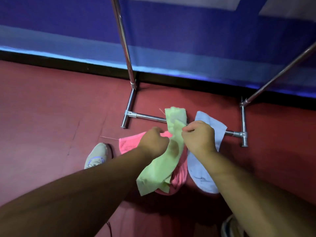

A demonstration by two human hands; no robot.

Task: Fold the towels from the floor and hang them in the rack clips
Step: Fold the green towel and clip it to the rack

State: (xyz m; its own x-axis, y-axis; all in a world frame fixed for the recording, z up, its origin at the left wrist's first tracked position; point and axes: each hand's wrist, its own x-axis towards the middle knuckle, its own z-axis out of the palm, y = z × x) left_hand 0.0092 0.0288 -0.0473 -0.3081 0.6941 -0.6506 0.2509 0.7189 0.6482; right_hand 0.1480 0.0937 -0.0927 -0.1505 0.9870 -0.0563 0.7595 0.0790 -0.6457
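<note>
Both hands are working the green towel (160,161), which hangs in the air above the red floor (51,108): the left hand (153,142) is closed into a fist near the cloth's upper part, and the right hand (199,138) has thumb and fingers curled shut, pinching the towel just below its raised top end. Whether the left fingers actually grip fabric cannot be told, since the back of the hand covers them, though it looks likely. The pink towel (128,144) and the blue towel (200,170) lie crumpled on the floor beneath, the blue one draped over the rack's low bar (148,116). The step in hand seems to be the fold itself, and doing it well probably means finding two matching corners, pulling the cloth taut between the hands so it hangs flat, then bringing edge to edge before lifting it toward the clips. The towel is twisted lengthwise now, so shaking it open first would help. The rack's clips are out of view above the frame; only the uprights (125,53) and feet show. The picture is dim and somewhat blurred, and a shoe (97,155) stands left of the pink towel.
</note>
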